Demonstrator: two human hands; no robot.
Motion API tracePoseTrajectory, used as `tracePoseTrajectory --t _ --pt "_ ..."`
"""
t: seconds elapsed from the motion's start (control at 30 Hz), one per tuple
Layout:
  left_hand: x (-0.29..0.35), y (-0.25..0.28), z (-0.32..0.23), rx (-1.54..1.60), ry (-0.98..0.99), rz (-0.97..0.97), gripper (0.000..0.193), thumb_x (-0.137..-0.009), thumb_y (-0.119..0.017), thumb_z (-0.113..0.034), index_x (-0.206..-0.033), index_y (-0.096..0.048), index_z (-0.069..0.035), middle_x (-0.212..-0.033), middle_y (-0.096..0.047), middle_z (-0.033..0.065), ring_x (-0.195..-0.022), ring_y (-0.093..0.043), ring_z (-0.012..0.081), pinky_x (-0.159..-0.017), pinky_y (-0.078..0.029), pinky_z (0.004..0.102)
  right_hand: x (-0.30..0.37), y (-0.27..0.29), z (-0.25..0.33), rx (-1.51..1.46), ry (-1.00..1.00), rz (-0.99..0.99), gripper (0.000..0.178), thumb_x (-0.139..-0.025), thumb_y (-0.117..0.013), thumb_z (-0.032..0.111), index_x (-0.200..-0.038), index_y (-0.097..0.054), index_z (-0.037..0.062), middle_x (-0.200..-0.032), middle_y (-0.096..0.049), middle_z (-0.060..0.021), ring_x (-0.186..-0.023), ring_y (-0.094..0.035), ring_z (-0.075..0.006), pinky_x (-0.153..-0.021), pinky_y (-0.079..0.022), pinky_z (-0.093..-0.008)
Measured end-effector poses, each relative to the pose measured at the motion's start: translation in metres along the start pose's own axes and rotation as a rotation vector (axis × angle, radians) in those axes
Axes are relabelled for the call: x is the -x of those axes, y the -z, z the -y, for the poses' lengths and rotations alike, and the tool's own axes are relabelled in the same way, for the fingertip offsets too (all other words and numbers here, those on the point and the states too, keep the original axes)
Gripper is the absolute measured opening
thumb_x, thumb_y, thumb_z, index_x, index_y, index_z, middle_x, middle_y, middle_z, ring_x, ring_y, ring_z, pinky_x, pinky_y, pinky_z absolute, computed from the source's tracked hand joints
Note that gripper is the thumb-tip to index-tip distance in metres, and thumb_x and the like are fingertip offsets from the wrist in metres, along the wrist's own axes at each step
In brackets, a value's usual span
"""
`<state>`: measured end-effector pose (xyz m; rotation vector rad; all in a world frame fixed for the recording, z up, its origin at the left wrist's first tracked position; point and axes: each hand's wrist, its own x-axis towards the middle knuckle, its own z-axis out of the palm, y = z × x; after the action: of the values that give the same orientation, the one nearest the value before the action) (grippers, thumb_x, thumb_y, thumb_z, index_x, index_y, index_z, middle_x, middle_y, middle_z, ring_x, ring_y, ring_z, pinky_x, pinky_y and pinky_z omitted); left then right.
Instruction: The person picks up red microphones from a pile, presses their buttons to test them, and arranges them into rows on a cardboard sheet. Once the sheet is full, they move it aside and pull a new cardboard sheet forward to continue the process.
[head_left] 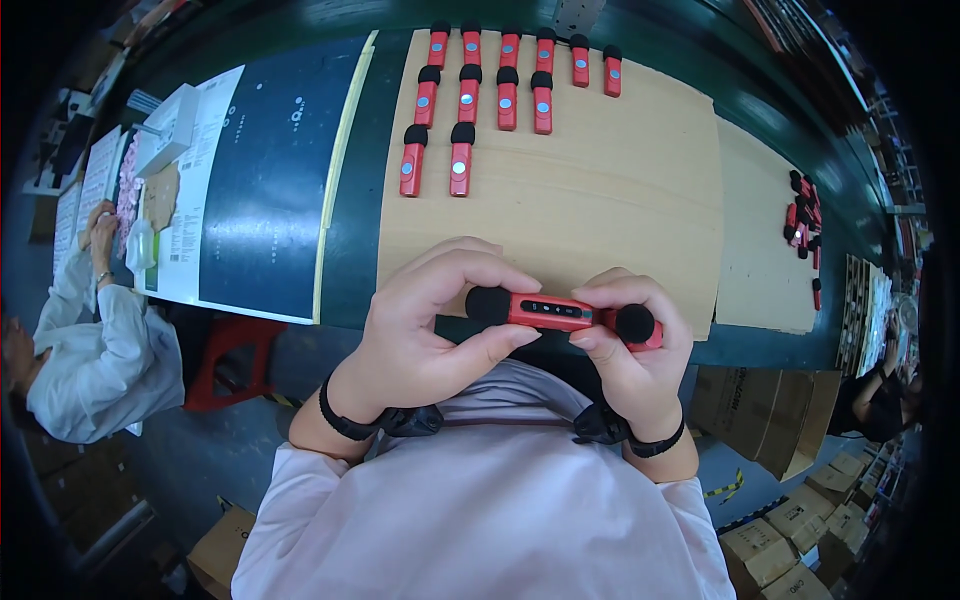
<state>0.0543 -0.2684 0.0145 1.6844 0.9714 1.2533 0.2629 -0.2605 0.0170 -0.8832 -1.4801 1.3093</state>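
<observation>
A small red microphone (550, 311) with a black foam head and a dark button strip lies sideways between my hands, above the near edge of a cardboard sheet (570, 225). My left hand (420, 318) pinches it near the foam head with thumb and fingers. With thumb and forefinger my right hand (645, 365) grips its other end. A second red microphone (634, 324) sits in my right hand, its black foam head showing; part of it is hidden by the fingers. Several like microphones (461, 170) stand in rows along the sheet's far left part, foam heads pointing away.
More red and black microphones (803, 215) lie heaped at the right end of the table. A dark blue mat (270, 190) covers the left side. At far left another person (105, 360) works beside a red stool (232, 362). A big carton (765, 415) stands at right below the table.
</observation>
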Motion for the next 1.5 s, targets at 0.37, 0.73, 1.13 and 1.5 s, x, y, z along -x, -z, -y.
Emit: tracePoseTrajectory --t 0.37,0.73,1.13,1.5 --pt "-0.006 -0.005 -0.003 0.141 0.058 0.041 0.026 -0.080 -0.068 -0.001 -0.104 -0.059 0.001 -0.096 -0.061 0.0089 -0.089 -0.058 0.0142 -0.082 -0.046 0.0274 -0.005 0.000 -0.004 0.124 0.221 0.031 0.027 -0.076 -0.075 -0.005 -0.098 -0.060 0.0000 -0.091 -0.063 -0.0131 -0.079 -0.060 -0.0177 -0.069 -0.048 -0.0266" --pt "-0.011 -0.025 -0.011 0.600 0.282 -0.136 0.022 -0.087 -0.062 -0.001 -0.109 -0.055 0.001 -0.097 -0.059 0.0052 -0.091 -0.057 0.0112 -0.084 -0.046 0.0275 -0.001 -0.005 -0.010 0.159 0.341 -0.009 0.030 -0.075 -0.075 -0.007 -0.097 -0.056 0.0014 -0.094 -0.061 -0.0134 -0.078 -0.059 -0.0173 -0.068 -0.047 -0.0260" --pt "-0.017 0.031 0.004 0.407 0.123 -0.371 0.021 -0.091 -0.060 -0.003 -0.111 -0.056 0.003 -0.102 -0.063 0.0076 -0.092 -0.061 0.0132 -0.084 -0.049 0.0274 0.007 -0.004 -0.002 0.002 0.163 -0.108 0.020 -0.087 -0.057 -0.008 -0.104 -0.054 0.0017 -0.101 -0.058 -0.0132 -0.076 -0.053 -0.0111 -0.060 -0.045 -0.0206" --pt "-0.010 0.117 0.098 -0.616 0.400 -0.503 0.019 -0.084 -0.067 -0.006 -0.101 -0.063 0.001 -0.090 -0.062 0.0124 -0.075 -0.061 0.0193 -0.070 -0.050 0.0287 0.023 0.021 0.012 0.077 -0.244 -0.105 0.017 -0.089 -0.052 -0.005 -0.106 -0.053 -0.0023 -0.103 -0.061 -0.0136 -0.079 -0.061 -0.0126 -0.051 -0.046 -0.0191"
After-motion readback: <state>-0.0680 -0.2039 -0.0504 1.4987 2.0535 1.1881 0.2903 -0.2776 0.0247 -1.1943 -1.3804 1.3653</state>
